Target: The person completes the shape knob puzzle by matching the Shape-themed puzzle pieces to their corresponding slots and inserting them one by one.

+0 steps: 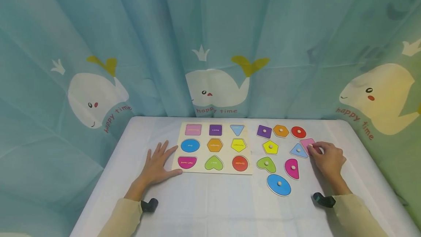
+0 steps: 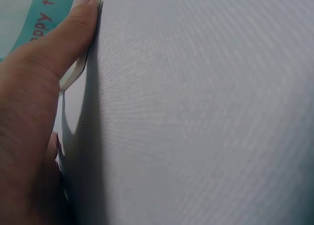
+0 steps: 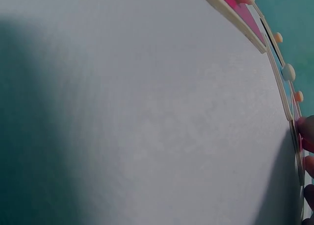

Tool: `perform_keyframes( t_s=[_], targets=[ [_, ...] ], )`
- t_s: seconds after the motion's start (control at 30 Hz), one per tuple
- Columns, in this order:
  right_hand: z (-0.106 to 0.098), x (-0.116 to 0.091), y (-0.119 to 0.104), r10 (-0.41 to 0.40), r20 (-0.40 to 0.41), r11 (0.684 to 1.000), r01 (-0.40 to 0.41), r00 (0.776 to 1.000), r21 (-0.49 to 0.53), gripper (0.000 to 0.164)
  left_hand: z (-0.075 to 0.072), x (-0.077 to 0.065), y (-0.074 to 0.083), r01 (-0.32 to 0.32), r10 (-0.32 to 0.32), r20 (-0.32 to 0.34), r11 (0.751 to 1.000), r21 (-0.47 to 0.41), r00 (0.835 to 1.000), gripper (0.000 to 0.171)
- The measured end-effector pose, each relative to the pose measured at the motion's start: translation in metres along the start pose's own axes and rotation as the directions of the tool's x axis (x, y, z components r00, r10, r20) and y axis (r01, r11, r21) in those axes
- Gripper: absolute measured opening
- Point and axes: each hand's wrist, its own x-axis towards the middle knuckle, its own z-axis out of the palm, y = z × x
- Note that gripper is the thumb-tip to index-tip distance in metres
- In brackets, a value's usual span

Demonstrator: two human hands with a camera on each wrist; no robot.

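A cream shape puzzle board (image 1: 200, 164) with coloured, labelled shapes lies flat on the table. My left hand (image 1: 157, 165) is spread at its left side, with the thumb and a fingertip touching the edge; in the left wrist view the thumb (image 2: 73, 34) rests on the board's side. Over on the right, my right hand (image 1: 330, 160) pinches the knob of a pink rectangular puzzle piece (image 1: 307, 142). That piece lies against the light blue triangle piece (image 1: 297, 154). Only fingertips (image 3: 307, 129) of this hand show in the right wrist view, so the grip is partly hidden there.
Other knobbed pieces lie between board and right hand: purple square (image 1: 261, 134), orange hexagon (image 1: 277, 132), red circle (image 1: 295, 134), yellow pentagon (image 1: 267, 150), green heart (image 1: 262, 163), magenta half round (image 1: 290, 163) and blue oval (image 1: 275, 188). A teal curtain (image 1: 217, 17) hangs behind the table.
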Motion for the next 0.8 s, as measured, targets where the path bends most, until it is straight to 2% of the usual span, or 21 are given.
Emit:
perform_keyframes(
  t_s=[0.23,0.47,0.67,0.8],
  targets=[
    [0.001,0.001,-0.003,0.025,-0.007,1.0,-0.025,1.0,0.019,0.034,0.002,-0.001,0.0,-0.009,0.009,-0.022,1.0,0.0,1.0,0.096],
    [-0.003,0.0,-0.01,0.05,-0.008,0.999,-0.05,0.999,0.009,0.035,0.003,0.0,0.0,-0.003,0.002,-0.005,1.0,-0.015,1.0,0.096],
    [-0.012,0.004,-0.022,0.009,-0.047,0.997,-0.005,0.999,0.071,0.031,0.0,0.0,0.0,0.008,-0.008,-0.002,1.0,-0.005,1.0,0.096],
    [-0.017,0.006,-0.033,-0.031,-0.056,0.994,0.036,0.998,0.106,0.03,-0.003,0.0,0.002,0.019,-0.019,0.023,1.0,-0.022,1.0,0.096]
  ],
)
